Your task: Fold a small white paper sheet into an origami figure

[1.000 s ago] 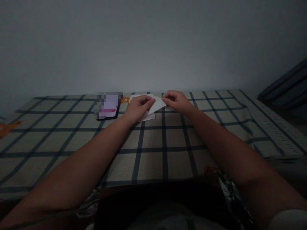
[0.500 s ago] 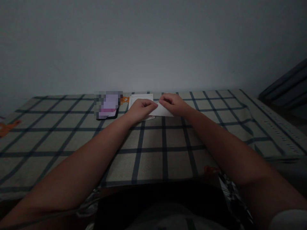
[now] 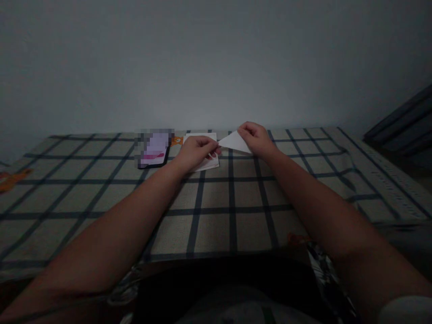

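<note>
A white piece of paper (image 3: 235, 141), pointed at its left end, is stretched between my hands above the table. My left hand (image 3: 196, 150) pinches the pointed left tip. My right hand (image 3: 255, 137) is closed on the wider right end, its thumb and fingers at the top edge. Under and behind my left hand lies a stack of white paper (image 3: 209, 164), partly covered by the hand.
A phone (image 3: 155, 150) with a lit, pixelated screen lies left of the paper stack. The checked tablecloth (image 3: 216, 225) covers the table, which meets a grey wall (image 3: 216, 63) at the back. Dark striped fabric (image 3: 405, 128) is at the far right.
My right hand has moved right and slightly up, away from my left hand, and more of the pointed paper shows between them. My left hand has shifted slightly left.
</note>
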### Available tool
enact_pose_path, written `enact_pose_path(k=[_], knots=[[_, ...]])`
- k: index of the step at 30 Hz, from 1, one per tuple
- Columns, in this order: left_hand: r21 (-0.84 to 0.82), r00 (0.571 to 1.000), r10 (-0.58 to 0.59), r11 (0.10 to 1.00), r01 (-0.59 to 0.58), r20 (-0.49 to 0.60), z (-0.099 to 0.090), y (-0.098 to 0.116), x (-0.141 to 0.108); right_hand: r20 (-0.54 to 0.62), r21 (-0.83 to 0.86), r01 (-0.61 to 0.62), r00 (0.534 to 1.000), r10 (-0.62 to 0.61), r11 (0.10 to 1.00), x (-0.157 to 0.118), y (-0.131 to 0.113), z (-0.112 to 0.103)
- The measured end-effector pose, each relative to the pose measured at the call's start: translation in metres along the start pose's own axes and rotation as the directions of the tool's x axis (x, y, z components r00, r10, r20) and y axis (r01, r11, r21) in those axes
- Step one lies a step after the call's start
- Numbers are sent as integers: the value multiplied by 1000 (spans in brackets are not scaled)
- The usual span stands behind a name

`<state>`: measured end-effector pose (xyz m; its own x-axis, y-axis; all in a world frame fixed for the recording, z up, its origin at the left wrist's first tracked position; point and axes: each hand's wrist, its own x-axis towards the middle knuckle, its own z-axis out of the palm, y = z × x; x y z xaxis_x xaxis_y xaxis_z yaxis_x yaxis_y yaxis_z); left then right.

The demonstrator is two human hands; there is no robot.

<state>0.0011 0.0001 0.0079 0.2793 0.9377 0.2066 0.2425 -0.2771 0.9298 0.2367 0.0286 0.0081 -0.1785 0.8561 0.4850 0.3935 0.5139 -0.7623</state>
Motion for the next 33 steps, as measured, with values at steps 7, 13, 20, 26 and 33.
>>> enact_pose_path(k=[7, 13, 20, 26, 33], knots=[[-83, 981, 8, 996, -25, -195, 2, 1, 0, 72, 232, -162, 986, 149, 959, -1, -2, 5], [-257, 984, 25, 964, -71, -178, 4, -3, 4, 197, 388, -283, 955, 221, 877, -4, -8, 11], [-223, 992, 117, 967, -125, -47, 6, -9, 3, 300, 531, -360, 926, 227, 767, -6, -6, 13], [-273, 992, 80, 956, -105, -102, 6, -7, 5, 377, 476, -386, 901, 213, 790, -6, -7, 15], [-446, 982, -77, 895, -9, -174, 6, -12, 12, 324, 445, -281, 936, 140, 850, -7, -10, 11]])
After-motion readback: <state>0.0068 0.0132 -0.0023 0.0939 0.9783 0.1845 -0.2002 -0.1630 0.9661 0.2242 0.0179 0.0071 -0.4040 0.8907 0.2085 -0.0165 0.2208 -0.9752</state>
